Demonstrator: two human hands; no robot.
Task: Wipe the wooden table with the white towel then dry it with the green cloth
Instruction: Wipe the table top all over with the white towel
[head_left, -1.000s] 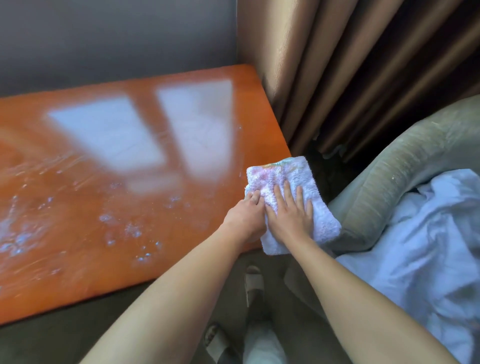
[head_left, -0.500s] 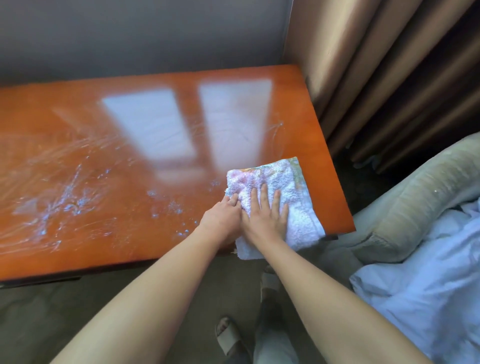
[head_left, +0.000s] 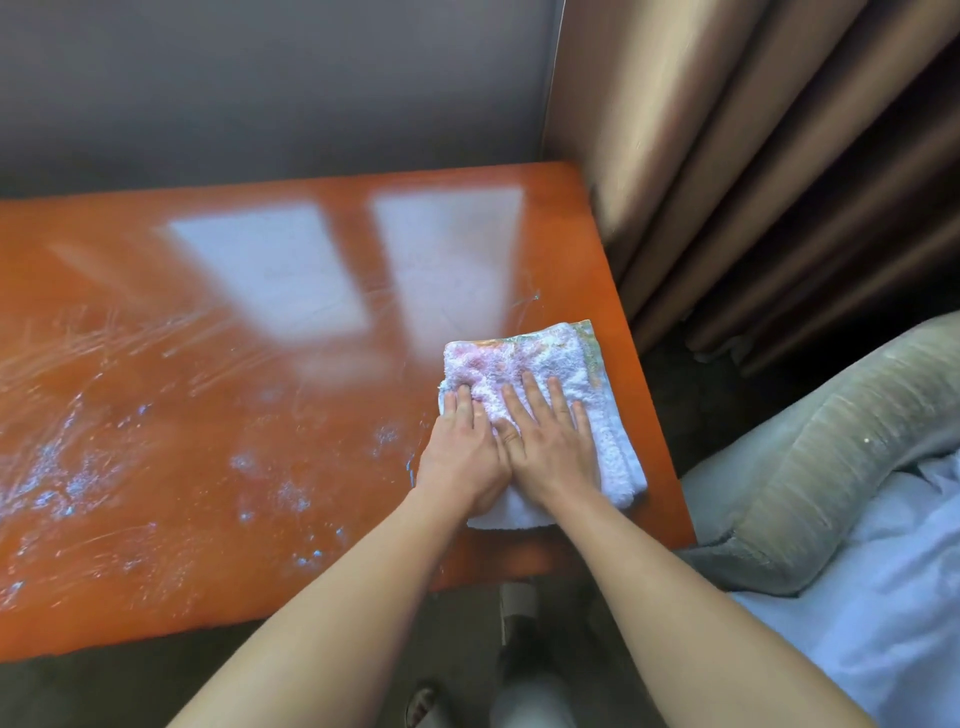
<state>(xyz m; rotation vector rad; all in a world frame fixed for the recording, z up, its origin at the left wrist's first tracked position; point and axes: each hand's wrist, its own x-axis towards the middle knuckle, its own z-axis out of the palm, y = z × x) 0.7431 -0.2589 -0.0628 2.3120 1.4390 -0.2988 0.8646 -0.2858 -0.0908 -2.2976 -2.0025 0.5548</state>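
Observation:
A folded white towel (head_left: 561, 374) lies flat on the glossy orange wooden table (head_left: 218, 405), near its right front corner. Both hands press down on it side by side with straight fingers: my left hand (head_left: 462, 457) on the towel's left part, my right hand (head_left: 550, 447) on its middle. Wet streaks and droplets cover the table's left and centre. No green cloth is in view.
Brown curtains (head_left: 753, 182) hang right of the table. A grey-green armchair arm (head_left: 841, 431) with a white sheet (head_left: 893, 597) sits at the right. A grey wall (head_left: 260, 88) backs the table. My slippered feet (head_left: 519, 608) stand on the floor below the front edge.
Both hands have slid the towel from overhanging the front right corner fully onto the table, away from me. The left hand's fingers now lie flatter on the towel.

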